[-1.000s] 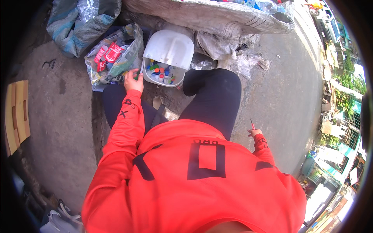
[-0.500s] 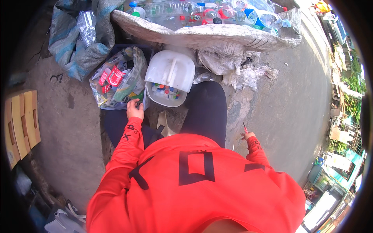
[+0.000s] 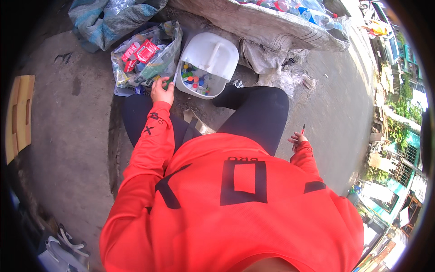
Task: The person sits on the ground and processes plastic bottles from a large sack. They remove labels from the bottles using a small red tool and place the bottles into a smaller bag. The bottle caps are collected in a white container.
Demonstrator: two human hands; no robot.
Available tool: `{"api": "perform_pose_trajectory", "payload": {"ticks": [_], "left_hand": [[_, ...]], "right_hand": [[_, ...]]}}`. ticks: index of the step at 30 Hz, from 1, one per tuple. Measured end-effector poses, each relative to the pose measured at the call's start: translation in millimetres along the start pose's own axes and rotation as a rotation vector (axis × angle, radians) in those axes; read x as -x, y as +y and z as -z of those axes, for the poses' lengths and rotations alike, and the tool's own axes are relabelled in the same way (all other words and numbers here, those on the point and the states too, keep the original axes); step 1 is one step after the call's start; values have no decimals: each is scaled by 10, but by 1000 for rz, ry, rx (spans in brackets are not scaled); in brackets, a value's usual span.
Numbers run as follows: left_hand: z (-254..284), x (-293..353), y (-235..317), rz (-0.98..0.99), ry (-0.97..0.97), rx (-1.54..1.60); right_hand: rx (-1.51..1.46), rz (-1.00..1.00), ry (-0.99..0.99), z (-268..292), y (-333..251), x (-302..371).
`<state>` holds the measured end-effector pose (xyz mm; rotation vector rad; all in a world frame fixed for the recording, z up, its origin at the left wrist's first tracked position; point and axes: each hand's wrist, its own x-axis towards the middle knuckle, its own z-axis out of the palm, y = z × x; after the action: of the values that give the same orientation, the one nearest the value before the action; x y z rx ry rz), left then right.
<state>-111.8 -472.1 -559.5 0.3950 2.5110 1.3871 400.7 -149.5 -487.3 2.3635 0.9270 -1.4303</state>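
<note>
My left hand (image 3: 162,92) is at the near edge of an open plastic bag (image 3: 118,68) holding red-labelled bottles (image 3: 146,51). Its thumb and fingers are apart, close to a dark green piece (image 3: 168,83) that I cannot make out fully. Off to the right, beside my knee, my right hand (image 3: 297,140) grips a slim red and black tool (image 3: 303,129), apparently a small knife, pointing up. Between my knees and the sacks stands a white plastic container (image 3: 225,53) with a handle, and several coloured bottle caps (image 3: 195,80) lie in its open front.
A large pale sack (image 3: 272,34) with clear bottles (image 3: 317,18) spans the far side. A grey-blue woven sack (image 3: 97,27) slumps at the far left. Wooden slats (image 3: 20,115) lie on the left, and a grey plastic item (image 3: 61,256) at lower left. Concrete ground (image 3: 335,86) stretches right.
The view has shifted, moving the bag, container and sacks upward in the picture. My left hand is still by the bag, its fingers spread more. My right hand still holds the slim tool.
</note>
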Motion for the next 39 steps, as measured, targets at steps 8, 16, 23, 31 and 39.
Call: {"api": "perform_pose_trajectory", "payload": {"ticks": [8, 16, 23, 31, 39], "left_hand": [[-122, -151, -5, -30, 18, 30], [-364, -184, -24, -18, -61, -68], [-276, -190, -139, 30, -57, -259], [-356, -278, 12, -23, -22, -74], [-358, -218, 215, -14, -36, 85]], "right_hand": [[87, 55, 22, 237, 268, 155], [167, -47, -39, 150, 387, -38], [207, -50, -74, -168, -45, -145], [172, 135, -98, -236, -593, 108], [253, 147, -61, 184, -14, 277]]}}
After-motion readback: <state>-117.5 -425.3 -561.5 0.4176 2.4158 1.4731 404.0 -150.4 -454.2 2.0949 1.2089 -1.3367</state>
